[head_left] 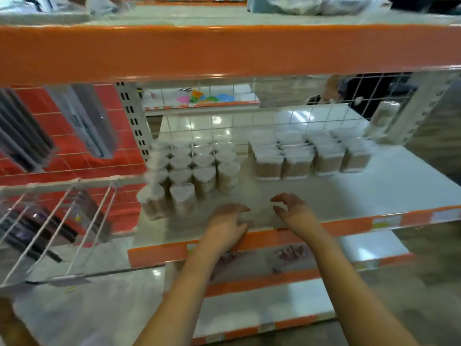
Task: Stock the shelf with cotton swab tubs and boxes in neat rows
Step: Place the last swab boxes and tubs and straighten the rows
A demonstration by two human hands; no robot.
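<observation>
Several heart-shaped clear tubs of cotton swabs [194, 171] stand in rows on the left of a white shelf [374, 193]. Several square clear boxes of swabs [306, 156] stand in rows at the shelf's middle back. My left hand [228, 224] hovers over the shelf's front edge, fingers loosely bent, holding nothing. My right hand [291, 208] is just right of it, fingers loosely curled and empty. Both hands are in front of the stock, touching none of it. The picture is motion-blurred.
An orange beam [224, 51] of the shelf above crosses overhead. A wire grid [249, 121] backs the shelf. A wire rack [55, 221] with dark goods lies at the left. One more swab pack [381, 118] stands at the back right. Lower shelves [262, 305] show below.
</observation>
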